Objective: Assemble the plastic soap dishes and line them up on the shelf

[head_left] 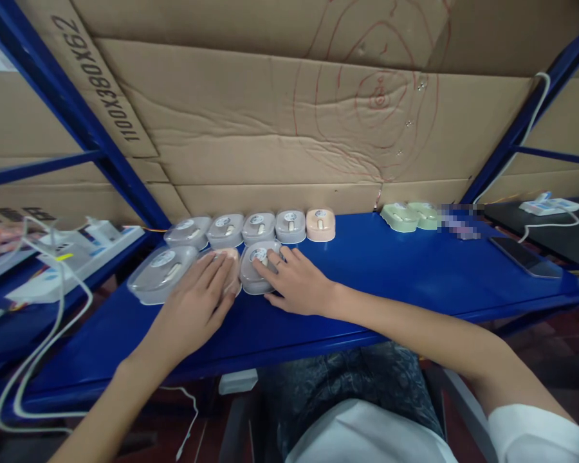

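Observation:
My left hand (197, 299) lies over a pink plastic box (233, 265) with a clear lid, fingers stretched across its top and thumb along its right side. Most of that box is hidden under the hand. With spread fingers, my right hand (296, 280) rests on the lid of a grey box (255, 280); a ring shows on one finger. Left of the pink box sits a larger-looking grey box (157, 276) with a round label. Behind them is a row of several grey boxes (226, 230), ending at the right in a peach-coloured box (320, 226).
Two light green boxes (400, 217) stand farther right on the blue table (367, 270). A dark phone (525, 257) lies near the right end. White power strips (77, 263) and looping white cables (60, 321) are at the left. A cardboard wall (231, 116) closes the back.

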Motion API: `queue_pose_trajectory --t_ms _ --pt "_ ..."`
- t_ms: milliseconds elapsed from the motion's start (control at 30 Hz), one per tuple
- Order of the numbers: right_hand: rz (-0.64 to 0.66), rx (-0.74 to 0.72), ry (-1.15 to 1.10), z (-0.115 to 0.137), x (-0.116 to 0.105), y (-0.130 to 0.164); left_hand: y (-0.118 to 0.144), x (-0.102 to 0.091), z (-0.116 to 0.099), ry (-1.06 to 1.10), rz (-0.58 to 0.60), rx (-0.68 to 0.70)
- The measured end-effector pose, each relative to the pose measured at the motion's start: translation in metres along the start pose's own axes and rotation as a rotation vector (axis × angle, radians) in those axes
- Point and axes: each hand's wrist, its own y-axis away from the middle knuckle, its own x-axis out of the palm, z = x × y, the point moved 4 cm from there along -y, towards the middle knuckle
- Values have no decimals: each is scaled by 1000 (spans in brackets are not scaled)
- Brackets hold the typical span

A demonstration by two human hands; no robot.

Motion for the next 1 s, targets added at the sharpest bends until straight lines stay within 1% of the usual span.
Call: queue_pose_trajectory --t_ms 167,400,533,600,700,800,900,933,1000 --pt "-14 2 -28 -1 8 -6 -2 -1 15 -11 14 5" --pt "2 -16 -101 -6 17 -14 -2 -3 26 15 34 -21" --pt "5 -48 -126 -8 16 -10 -1 -2 31 20 33 -23" --pt "-18 -41 -148 -13 12 -7 -1 -2 31 11 32 -8" --pt "-78 28 -171 -36 5 -6 -2 -3 25 -11 9 12" --pt "-74 170 -110 -74 3 -6 -7 -7 13 -29 -10 5" --pt "10 314 8 -115 8 1 -15 -7 -2 -36 11 31" --pt "65 339 33 -126 11 5 -17 -6 -7 -36 25 43" --pt "201 345 48 -140 16 15 -21 -2 -13 -33 45 61"
